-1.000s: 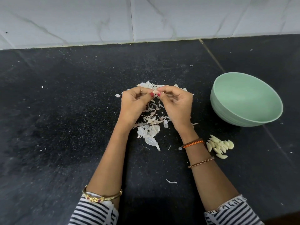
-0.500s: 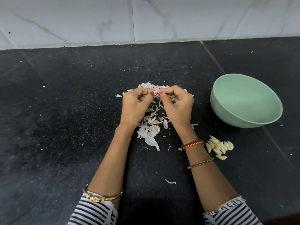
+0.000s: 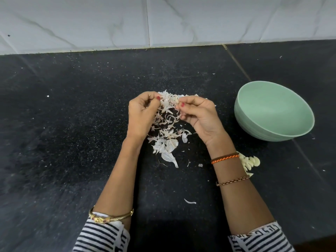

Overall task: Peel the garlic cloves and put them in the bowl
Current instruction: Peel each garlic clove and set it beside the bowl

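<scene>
- Left hand (image 3: 141, 113): raised above the table (image 3: 63, 142), fingers curled, thumb and forefinger tips pressed together at the left edge of the skin pile. Whether a scrap of skin sits between those tips cannot be told.
- Right hand (image 3: 199, 115): raised above the table, fingers curled inward, thumb and forefinger pinching a small pale garlic clove (image 3: 176, 101) at the far edge of the hand. The clove is largely hidden by the fingertips.
- The two hands are apart, with the skin pile showing in the gap between them.
- Garlic skins (image 3: 168, 131): a loose pile of white papery peelings lies on the table under and between the hands, extending toward the near side. One stray peeling (image 3: 190, 202) lies well apart, nearer the person, between the forearms.
- Peeled cloves (image 3: 251, 161): a small cluster of pale yellow cloves rests on the table just to the right of the right wrist, partly hidden by it, and on the near side of the bowl.
- Bowl (image 3: 272, 131): pale green, upright on the table to the right of the hands. No cloves show inside it.
- Table: black speckled stone, scattered with fine white fragments.
- Wall (image 3: 163, 20): white marbled tiles along the far edge of the table.
- Wrists: a gold bangle (image 3: 111, 216) on the left; an orange braided band (image 3: 225, 158) and a thin chain (image 3: 232, 180) on the right. Striped sleeves (image 3: 101, 235) cover both forearms at the near edge.
</scene>
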